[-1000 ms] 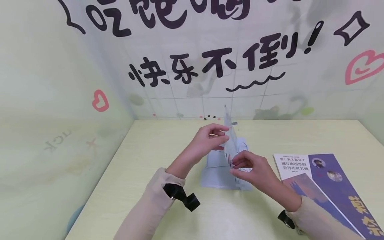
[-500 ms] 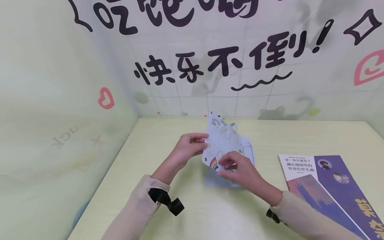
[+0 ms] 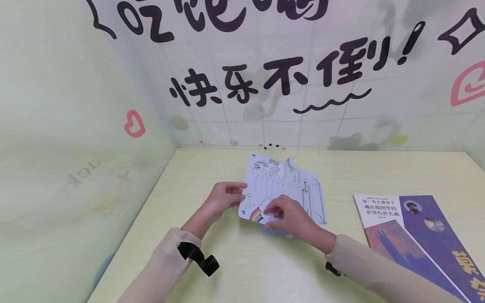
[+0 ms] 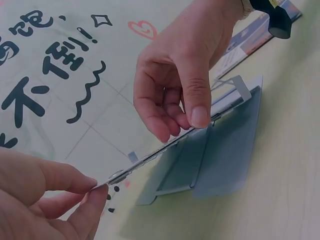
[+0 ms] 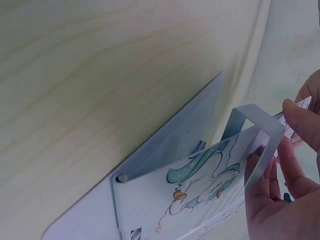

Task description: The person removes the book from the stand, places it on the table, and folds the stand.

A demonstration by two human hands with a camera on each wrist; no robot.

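A pale blue book stand has a tilted front panel (image 3: 270, 181) printed with a unicorn, a cloud and a rainbow. My left hand (image 3: 223, 197) pinches the panel's left edge between thumb and fingers. Near the rainbow at the lower edge, my right hand (image 3: 291, 213) pinches the same panel with curled fingers. In the left wrist view the panel appears edge-on, with a flat support plate (image 4: 230, 150) slanting out behind it. A thin bent bracket (image 5: 260, 120) stands out from the panel beside my right fingers in the right wrist view.
Purple and white books (image 3: 417, 235) lie on the table (image 3: 212, 269) at the right. A printed backdrop (image 3: 242, 130) with large black characters stands along the table's back edge, and another panel (image 3: 75, 147) closes the left side.
The panel has swung from nearly edge-on to leaning back, so its printed face now shows. Both hands have moved left and slightly down with it, still holding it.
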